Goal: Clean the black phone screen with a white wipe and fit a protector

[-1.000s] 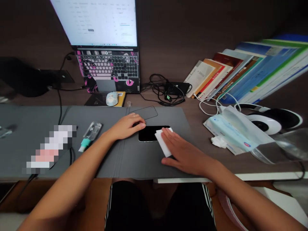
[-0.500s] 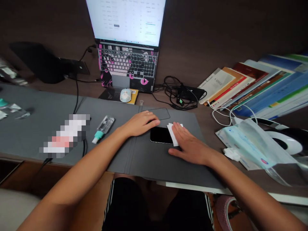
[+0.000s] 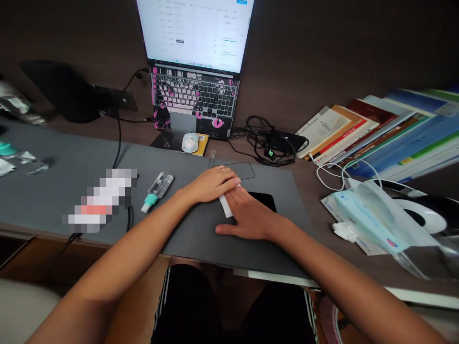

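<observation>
A black phone (image 3: 263, 197) lies on the grey desk mat, its left part hidden under my hands. My right hand (image 3: 249, 212) presses a folded white wipe (image 3: 226, 206) onto the phone's left part, fingers straight and together, thumb held out to the side. My left hand (image 3: 211, 184) lies palm down at the phone's upper left, fingers stretched out and thumb along its edge; the fingertips meet those of my right hand. Just behind them is a thin black-edged screen protector (image 3: 247, 177). A small clear spray bottle (image 3: 161, 185) with a teal top lies left of my left hand.
An open laptop (image 3: 193, 102) stands behind, with a mouse (image 3: 190, 142) before it. Black cables and a charger (image 3: 285, 142) lie at the back. Leaning books (image 3: 362, 129), a wipes packet (image 3: 369, 217) and a crumpled tissue (image 3: 344, 231) are at right. A blurred-out object (image 3: 103, 198) lies left.
My right hand has slid left across the phone with the wipe, from its right end to its left end. My left hand stays in place. The view has shifted slightly.
</observation>
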The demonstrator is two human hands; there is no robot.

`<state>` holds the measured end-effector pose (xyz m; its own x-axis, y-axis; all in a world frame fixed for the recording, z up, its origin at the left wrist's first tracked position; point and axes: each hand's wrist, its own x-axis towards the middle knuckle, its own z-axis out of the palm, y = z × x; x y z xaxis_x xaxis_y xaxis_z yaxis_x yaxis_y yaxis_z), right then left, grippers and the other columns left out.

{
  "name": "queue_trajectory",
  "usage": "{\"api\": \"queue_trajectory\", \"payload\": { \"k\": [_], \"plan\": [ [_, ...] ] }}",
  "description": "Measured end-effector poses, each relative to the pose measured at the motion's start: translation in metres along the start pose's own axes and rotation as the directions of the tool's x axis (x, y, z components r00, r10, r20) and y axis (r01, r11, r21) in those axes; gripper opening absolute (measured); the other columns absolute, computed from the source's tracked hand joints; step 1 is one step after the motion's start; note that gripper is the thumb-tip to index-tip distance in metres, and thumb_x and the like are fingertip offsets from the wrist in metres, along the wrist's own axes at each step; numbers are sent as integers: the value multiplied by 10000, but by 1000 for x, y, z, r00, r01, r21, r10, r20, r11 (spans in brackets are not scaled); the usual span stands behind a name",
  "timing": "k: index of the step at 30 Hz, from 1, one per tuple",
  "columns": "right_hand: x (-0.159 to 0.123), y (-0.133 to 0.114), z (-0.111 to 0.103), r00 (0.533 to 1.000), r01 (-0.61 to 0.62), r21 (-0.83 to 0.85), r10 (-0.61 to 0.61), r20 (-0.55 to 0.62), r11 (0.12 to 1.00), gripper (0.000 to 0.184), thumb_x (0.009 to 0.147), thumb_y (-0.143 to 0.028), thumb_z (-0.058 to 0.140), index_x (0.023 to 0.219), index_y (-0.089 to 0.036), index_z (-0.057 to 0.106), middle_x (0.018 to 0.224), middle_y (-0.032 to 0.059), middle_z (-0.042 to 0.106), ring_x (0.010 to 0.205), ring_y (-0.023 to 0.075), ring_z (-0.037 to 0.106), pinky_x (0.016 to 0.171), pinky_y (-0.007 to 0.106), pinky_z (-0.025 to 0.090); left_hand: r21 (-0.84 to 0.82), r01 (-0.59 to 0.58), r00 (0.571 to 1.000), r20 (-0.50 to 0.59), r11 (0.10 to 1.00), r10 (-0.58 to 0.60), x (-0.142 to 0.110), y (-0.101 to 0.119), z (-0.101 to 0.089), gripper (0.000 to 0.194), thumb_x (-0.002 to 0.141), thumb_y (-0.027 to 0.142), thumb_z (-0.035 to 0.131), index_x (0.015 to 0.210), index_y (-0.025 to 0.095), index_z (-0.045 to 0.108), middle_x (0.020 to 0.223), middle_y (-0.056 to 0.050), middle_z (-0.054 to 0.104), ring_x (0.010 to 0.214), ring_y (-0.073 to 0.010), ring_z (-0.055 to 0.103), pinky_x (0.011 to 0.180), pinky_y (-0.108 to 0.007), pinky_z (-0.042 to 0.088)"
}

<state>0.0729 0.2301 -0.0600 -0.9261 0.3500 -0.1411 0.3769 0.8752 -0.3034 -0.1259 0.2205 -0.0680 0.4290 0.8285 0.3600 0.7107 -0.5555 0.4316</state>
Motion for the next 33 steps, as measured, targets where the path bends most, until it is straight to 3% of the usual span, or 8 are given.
{"api": "queue_trajectory", "payload": {
  "k": [5, 9, 14, 25, 29, 33],
  "plan": [
    [-6, -9, 4, 999, 28, 24, -28, -16, 999, 1245, 834, -862, 476, 1629, -28, 3, 1683, 227, -37, 1563, 402, -50, 1281, 585, 100, -6, -6, 1000, -5, 1000, 6, -1, -2, 1, 600, 1088, 541, 177, 1042, 196, 666, 970, -67, 660, 971, -226, 600, 934, -410, 475],
    [-20, -15, 7, 998, 26, 21, -27, 60, 999, 1285, 817, -897, 441, 1601, 59, 89, 1658, 293, -7, 1564, 393, -33, 1288, 543, 80, -18, 7, 1000, 3, 1000, -7, -2, -2, 1, 614, 1087, 544, 177, 1028, 181, 668, 1011, -77, 682, 1007, -235, 609, 963, -430, 472],
    [-44, -15, 13, 999, 17, 41, -19, 33, 999, 1246, 821, -892, 445, 1608, 26, 147, 1667, 268, 31, 1566, 392, -5, 1289, 541, 96, -28, 13, 999, 31, 1000, -12, -3, -3, 3, 588, 1080, 557, 223, 1014, 191, 677, 1020, -72, 693, 1010, -230, 609, 958, -425, 477],
    [-125, 33, 13, 990, -126, 13, 126, -56, 992, 1060, 925, -766, 460, 1641, -114, 29, 1687, 178, 8, 1569, 367, 52, 1281, 541, 179, -42, 44, 996, 84, 998, -40, -5, -6, 7, 497, 1069, 545, 321, 1085, 200, 679, 1056, -74, 689, 1034, -236, 623, 961, -444, 494],
    [-133, 46, 12, 990, -116, 8, 116, -74, 993, 1023, 951, -704, 490, 1633, -186, -70, 1690, 134, -20, 1563, 364, 84, 1279, 529, 210, -44, 36, 996, 81, 998, -33, -5, -3, 6, 484, 1072, 532, 323, 1083, 206, 679, 1054, -73, 697, 1034, -235, 625, 974, -455, 489],
    [-123, 52, 6, 991, -119, 3, 119, -55, 993, 1024, 950, -710, 483, 1638, -170, -49, 1688, 145, -11, 1562, 367, 72, 1275, 543, 214, -49, 34, 998, 60, 998, -31, -3, 0, 3, 491, 1078, 522, 307, 1081, 205, 683, 1063, -74, 706, 1059, -242, 620, 990, -466, 482]
  ]
}}
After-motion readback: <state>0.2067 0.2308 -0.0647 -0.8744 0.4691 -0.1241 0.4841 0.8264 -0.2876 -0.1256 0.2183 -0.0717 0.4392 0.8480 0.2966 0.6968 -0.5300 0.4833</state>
